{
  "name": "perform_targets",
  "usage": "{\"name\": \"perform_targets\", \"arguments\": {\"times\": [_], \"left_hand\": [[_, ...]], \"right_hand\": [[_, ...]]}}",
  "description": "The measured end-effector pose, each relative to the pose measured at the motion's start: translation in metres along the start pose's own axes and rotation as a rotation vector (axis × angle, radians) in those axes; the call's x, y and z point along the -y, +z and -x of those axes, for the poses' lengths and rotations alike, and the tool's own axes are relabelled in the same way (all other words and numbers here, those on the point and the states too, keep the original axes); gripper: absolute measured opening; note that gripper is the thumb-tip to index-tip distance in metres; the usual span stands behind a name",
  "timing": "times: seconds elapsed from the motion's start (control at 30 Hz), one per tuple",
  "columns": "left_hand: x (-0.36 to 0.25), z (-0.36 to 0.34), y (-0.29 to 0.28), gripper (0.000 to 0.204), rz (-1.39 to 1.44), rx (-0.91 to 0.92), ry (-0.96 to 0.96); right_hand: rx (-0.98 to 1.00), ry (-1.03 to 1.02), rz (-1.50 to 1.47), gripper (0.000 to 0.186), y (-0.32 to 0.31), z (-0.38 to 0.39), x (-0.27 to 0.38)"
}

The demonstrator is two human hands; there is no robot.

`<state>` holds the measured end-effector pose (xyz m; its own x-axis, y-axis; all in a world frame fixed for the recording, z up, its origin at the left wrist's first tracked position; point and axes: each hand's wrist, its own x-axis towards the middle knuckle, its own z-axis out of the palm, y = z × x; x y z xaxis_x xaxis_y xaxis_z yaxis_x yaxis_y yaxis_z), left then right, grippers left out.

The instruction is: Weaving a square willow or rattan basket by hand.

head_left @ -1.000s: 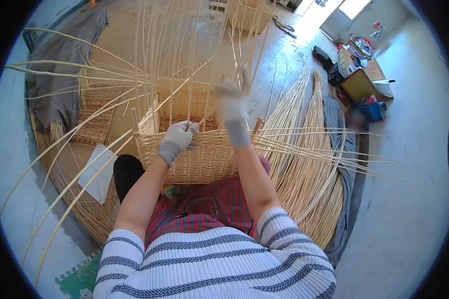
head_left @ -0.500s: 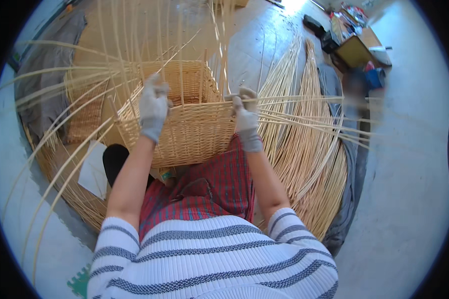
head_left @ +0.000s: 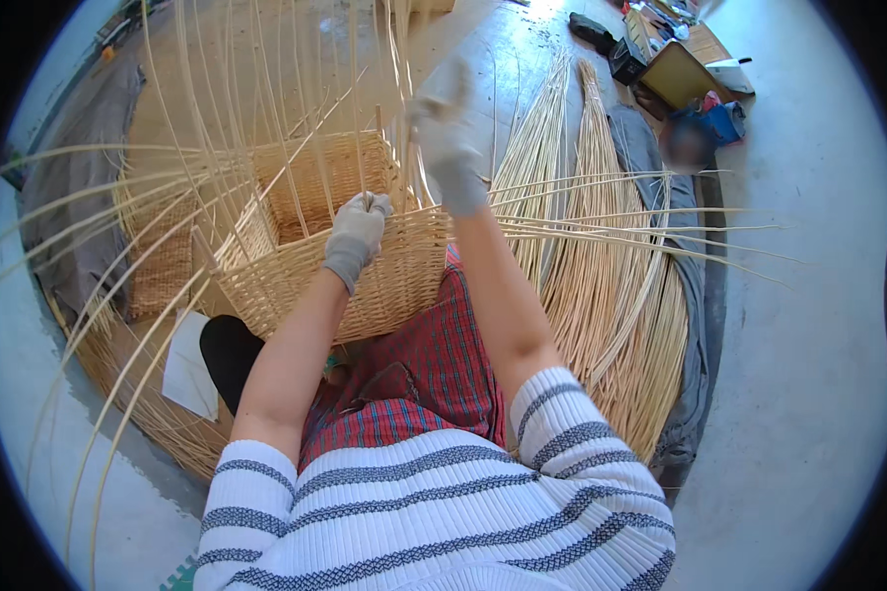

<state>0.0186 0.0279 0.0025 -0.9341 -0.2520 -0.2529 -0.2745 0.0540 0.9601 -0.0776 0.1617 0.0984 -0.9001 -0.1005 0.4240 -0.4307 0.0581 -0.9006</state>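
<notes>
Wicker is seen in the head view: a half-woven basket [head_left: 345, 266] is kept on the lap, right under both gloved hands. One thin upright stick [head_left: 365, 167] at the near rim is pinched by the left hand [head_left: 357, 234]. Higher up, another stick [head_left: 404, 59] is gripped by the raised right hand [head_left: 445, 128]. Loose sticks [head_left: 601, 266] are spread on the floor, to the right.

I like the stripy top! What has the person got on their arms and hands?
Both hands wear light grey knitted work gloves: left hand, right hand. The forearms are bare. The upper arms have short sleeves of a white ribbed top with grey-blue patterned stripes. No watch or rings show.
</notes>
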Motion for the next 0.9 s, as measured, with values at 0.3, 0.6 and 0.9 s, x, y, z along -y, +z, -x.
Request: {"name": "perform_targets", "arguments": {"times": [0.3,0.6,0.9], "left_hand": [[0.012,0.037,0.006,0.020,0.165,-0.038,0.228],[0.093,0.125,-0.238,0.019,0.036,-0.773,0.463],[0.077,0.147,-0.260,0.008,0.053,-0.241,0.561]], "right_hand": [[0.160,0.247,0.509,0.067,-0.041,0.164,-0.033],[0.058,-0.250,0.707,0.064,0.085,0.153,0.036],[1.116,-0.767,-0.175,0.047,0.221,0.249,0.112]]}}
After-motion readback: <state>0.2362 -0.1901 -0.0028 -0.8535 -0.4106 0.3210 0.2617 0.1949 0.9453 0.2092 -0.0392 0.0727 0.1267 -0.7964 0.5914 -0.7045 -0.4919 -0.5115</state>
